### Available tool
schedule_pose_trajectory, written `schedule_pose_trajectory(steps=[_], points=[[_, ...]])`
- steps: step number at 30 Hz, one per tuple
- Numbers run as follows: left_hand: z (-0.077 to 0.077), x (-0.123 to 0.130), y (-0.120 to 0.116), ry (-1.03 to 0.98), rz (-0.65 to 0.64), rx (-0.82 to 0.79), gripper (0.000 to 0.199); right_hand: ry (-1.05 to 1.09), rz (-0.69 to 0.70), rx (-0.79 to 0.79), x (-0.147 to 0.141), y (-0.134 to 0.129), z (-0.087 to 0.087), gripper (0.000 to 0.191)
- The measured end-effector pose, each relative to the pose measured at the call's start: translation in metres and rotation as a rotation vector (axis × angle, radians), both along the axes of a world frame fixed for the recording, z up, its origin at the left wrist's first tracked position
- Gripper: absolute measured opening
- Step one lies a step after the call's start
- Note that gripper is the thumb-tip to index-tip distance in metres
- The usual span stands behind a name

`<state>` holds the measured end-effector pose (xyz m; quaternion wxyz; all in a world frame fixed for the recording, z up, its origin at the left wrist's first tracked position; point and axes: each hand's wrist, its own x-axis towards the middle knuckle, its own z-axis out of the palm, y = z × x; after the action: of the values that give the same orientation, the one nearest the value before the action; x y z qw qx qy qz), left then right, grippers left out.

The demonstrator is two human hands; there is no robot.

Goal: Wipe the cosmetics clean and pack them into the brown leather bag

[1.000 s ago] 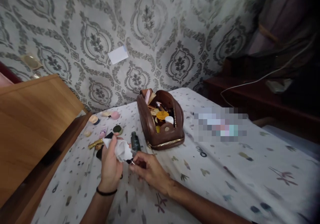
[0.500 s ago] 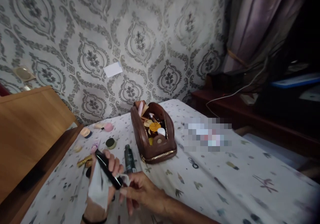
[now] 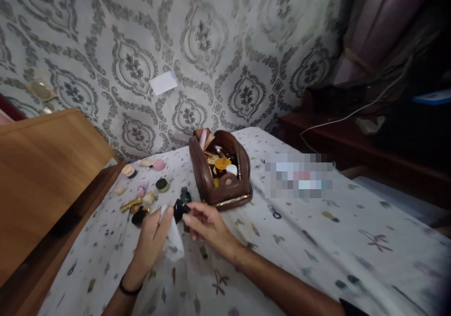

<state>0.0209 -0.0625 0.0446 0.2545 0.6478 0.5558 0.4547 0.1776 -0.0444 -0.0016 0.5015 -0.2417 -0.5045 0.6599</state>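
Over the near left of the bed sheet, my left hand [image 3: 153, 231] is closed around a white wipe [image 3: 175, 242] and a glossy black cosmetic tube [image 3: 179, 210]. The thumb and fingertips of my right hand [image 3: 209, 224] pinch the tube's right end. Part of the tube is hidden by the wipe and fingers. Behind it lies a dark green bottle [image 3: 185, 194], partly covered by my hands. Beyond stands an open brown leather bag [image 3: 230, 199], holding an orange-lidded item [image 3: 223, 164], a white-capped one [image 3: 231, 169] and other cosmetics.
Left of the bag lie a dark green round jar [image 3: 162, 185], a gold tube [image 3: 131, 204], a pink item [image 3: 159, 165], a navy-and-peach jar [image 3: 129, 171] and several other cosmetics. A wooden board [image 3: 52, 165] edges the left. Blurred-out items [image 3: 299, 175] lie right of the bag.
My hands have moved up and away from me, and the black tube now points differently, its end toward my right fingers. The wipe hangs lower, beneath the tube. The view has tilted slightly.
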Motion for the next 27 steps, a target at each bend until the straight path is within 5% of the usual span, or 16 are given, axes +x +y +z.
schedule_pose_trajectory(steps=[4,8,14,19,27], points=[[-0.001,0.005,-0.006,-0.012,-0.074,-0.090,0.044,-0.022,0.025,-0.004,-0.001,0.002,-0.003,0.045],[-0.002,0.000,-0.008,-0.185,-0.124,-0.409,0.054,0.035,0.111,-0.119,-0.001,0.002,-0.006,0.043],[-0.010,-0.015,-0.018,-0.450,-0.401,-0.734,0.055,0.248,0.153,-0.303,0.001,0.005,-0.003,0.040],[-0.020,-0.027,-0.031,-0.560,-0.445,-0.750,0.055,0.344,0.061,-0.367,0.007,0.010,0.004,0.041],[-0.026,-0.040,-0.039,-0.358,-0.378,-0.618,0.048,0.162,0.038,-0.222,0.006,0.004,0.007,0.041]])
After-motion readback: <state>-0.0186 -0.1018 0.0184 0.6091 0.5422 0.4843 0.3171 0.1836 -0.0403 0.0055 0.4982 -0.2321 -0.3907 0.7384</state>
